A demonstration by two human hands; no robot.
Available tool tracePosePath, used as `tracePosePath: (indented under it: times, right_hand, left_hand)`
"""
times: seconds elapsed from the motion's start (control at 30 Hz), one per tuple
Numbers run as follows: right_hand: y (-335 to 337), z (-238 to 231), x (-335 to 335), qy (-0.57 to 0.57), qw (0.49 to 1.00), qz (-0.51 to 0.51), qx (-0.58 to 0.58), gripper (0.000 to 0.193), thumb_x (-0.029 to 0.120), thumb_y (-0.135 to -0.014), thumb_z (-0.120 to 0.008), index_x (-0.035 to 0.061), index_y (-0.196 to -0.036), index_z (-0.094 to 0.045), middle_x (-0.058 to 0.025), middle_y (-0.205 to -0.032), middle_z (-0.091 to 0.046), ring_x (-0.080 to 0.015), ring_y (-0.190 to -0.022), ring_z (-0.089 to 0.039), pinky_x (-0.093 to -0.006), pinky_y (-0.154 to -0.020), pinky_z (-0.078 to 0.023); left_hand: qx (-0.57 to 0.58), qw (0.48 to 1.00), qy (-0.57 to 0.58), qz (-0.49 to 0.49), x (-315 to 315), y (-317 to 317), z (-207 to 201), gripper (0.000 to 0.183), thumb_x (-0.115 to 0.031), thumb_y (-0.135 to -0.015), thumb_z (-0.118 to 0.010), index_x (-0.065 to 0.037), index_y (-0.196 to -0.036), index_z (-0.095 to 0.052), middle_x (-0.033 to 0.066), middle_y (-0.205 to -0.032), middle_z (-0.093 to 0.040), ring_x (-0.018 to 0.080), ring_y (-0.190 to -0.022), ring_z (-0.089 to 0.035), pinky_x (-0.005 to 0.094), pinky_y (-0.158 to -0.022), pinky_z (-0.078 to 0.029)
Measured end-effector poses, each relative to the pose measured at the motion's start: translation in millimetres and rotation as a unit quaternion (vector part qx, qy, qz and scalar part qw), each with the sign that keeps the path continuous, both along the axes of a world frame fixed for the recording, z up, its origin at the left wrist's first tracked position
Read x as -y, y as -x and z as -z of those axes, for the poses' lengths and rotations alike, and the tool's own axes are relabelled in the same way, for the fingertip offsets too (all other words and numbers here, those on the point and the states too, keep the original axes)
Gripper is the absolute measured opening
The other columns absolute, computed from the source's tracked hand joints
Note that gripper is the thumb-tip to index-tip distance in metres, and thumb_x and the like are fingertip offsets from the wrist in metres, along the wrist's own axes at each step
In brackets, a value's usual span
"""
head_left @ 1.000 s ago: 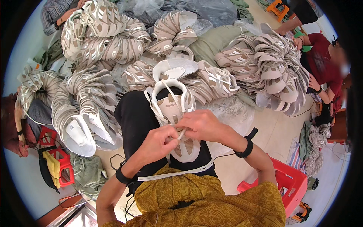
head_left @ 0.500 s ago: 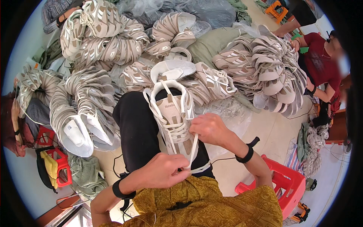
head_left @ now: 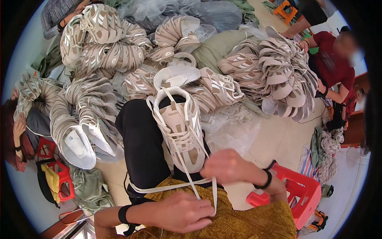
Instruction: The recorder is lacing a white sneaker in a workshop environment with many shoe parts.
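Across my black-clad lap lies a beige and white shoe upper (head_left: 190, 157), its toe toward me, with a cream shoelace (head_left: 184, 161) threaded through the eyelets. My left hand (head_left: 185, 212) is low in front of my body, fingers pinched on the lace strands. To the right of the toe, my right hand (head_left: 225, 166) is closed on the same lace and somewhat blurred by motion. One length of lace hangs down from it to the left hand. More pale laces (head_left: 159, 186) stretch sideways over my thighs below the toe.
Stacks of similar uppers lie left (head_left: 67, 131), beyond (head_left: 95, 51) and right (head_left: 284, 75). A red plastic stool (head_left: 304, 189) stands at my right. A person in a dark red shirt (head_left: 334, 59) works at the far right; another person's hands (head_left: 19, 126) show at left.
My left hand has moved down and slightly right, my right hand down and slightly right, both drawing lace toward me. The shoe upper stays on my lap.
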State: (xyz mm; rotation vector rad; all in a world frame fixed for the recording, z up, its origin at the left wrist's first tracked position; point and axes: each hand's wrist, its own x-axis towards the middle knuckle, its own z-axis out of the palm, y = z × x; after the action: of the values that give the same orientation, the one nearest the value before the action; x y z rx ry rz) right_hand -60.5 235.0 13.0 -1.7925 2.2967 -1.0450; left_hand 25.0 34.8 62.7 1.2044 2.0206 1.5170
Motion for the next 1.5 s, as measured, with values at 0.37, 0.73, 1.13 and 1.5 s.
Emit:
tracePosePath:
  times: [0.37, 0.73, 1.13, 1.5]
  right_hand:
    - [28, 26, 22, 0.060, 0.998, 0.029, 0.013, 0.017, 0.022, -0.071, -0.073, 0.0081, -0.070, -0.063, -0.0025, -0.061, -0.055, -0.0202, -0.053, -0.051, -0.0318, -0.049, -0.039]
    - [-20, -60, -26, 0.170, 0.958, -0.117, 0.202, 0.022, 0.016, -0.078, -0.071, -0.0042, -0.083, -0.063, -0.0032, -0.052, -0.042, -0.0188, -0.043, -0.042, -0.0308, -0.039, -0.029]
    - [0, -69, -22, 0.161, 0.985, -0.032, 0.058, 0.018, 0.018, -0.072, -0.073, 0.0037, -0.081, -0.067, 0.0011, -0.052, -0.041, -0.0156, -0.046, -0.043, -0.0272, -0.042, -0.034]
    - [68, -10, -56, -0.114, 0.884, 0.440, -0.112, 0.039, -0.004, -0.062, -0.064, 0.0065, -0.100, -0.064, -0.0108, -0.090, -0.062, -0.0265, -0.078, -0.060, -0.0379, -0.067, -0.048]
  left_hand:
    - [0.010, 0.995, -0.086, 0.046, 3, -1, -26, 0.012, -0.015, -0.080, -0.063, -0.004, -0.085, -0.060, 0.0092, -0.074, -0.053, 0.0236, -0.053, -0.052, 0.0335, -0.047, -0.041]
    - [0.261, 0.959, 0.037, -0.101, 10, 35, 7, 0.029, -0.016, -0.088, -0.055, -0.003, -0.114, -0.053, 0.0087, -0.085, -0.065, 0.0212, -0.065, -0.065, 0.0274, -0.057, -0.050]
    - [-0.245, 0.920, 0.188, -0.243, 5, 41, 74, 0.020, -0.013, -0.073, -0.066, -0.005, -0.089, -0.059, 0.0066, -0.072, -0.059, 0.0209, -0.062, -0.060, 0.0318, -0.053, -0.048]
    - [-0.178, 0.861, 0.193, -0.435, 53, 77, 86, 0.016, -0.003, -0.074, -0.062, -0.007, -0.089, -0.061, 0.0083, -0.072, -0.059, 0.0256, -0.064, -0.061, 0.0332, -0.054, -0.050]
